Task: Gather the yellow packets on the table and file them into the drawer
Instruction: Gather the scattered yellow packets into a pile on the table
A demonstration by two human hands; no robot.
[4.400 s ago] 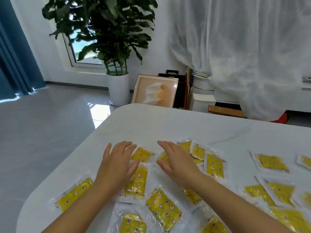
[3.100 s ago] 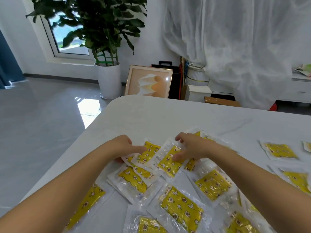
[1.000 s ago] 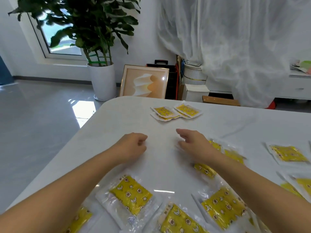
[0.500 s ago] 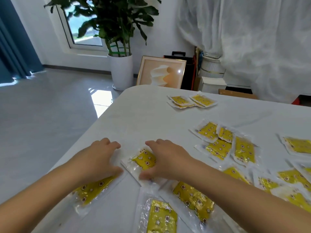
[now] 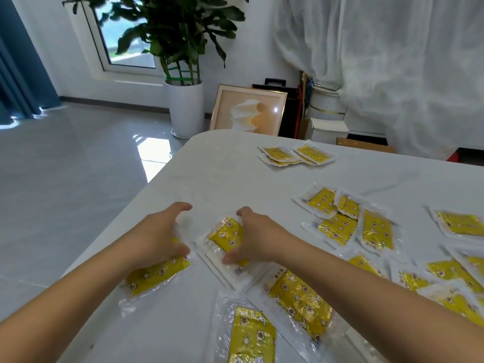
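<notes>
Many yellow packets in clear wrappers lie spread over the white table. My left hand arches over the upper end of one yellow packet near the table's left edge, fingers curled and thumb on its wrapper. My right hand pinches a second packet between thumb and curled fingers, just right of the left hand. Two more packets lie close in front of me. A small pile of packets sits at the far side. No drawer is in view.
A cluster of packets and several more cover the table's right half. Beyond the table's rounded far corner stand a potted plant, a framed picture and white boxes under a sheer curtain. Grey floor lies left of the table.
Both hands have curled tighter over their packets and drawn slightly toward each other. The packet under my right hand has turned more upright.
</notes>
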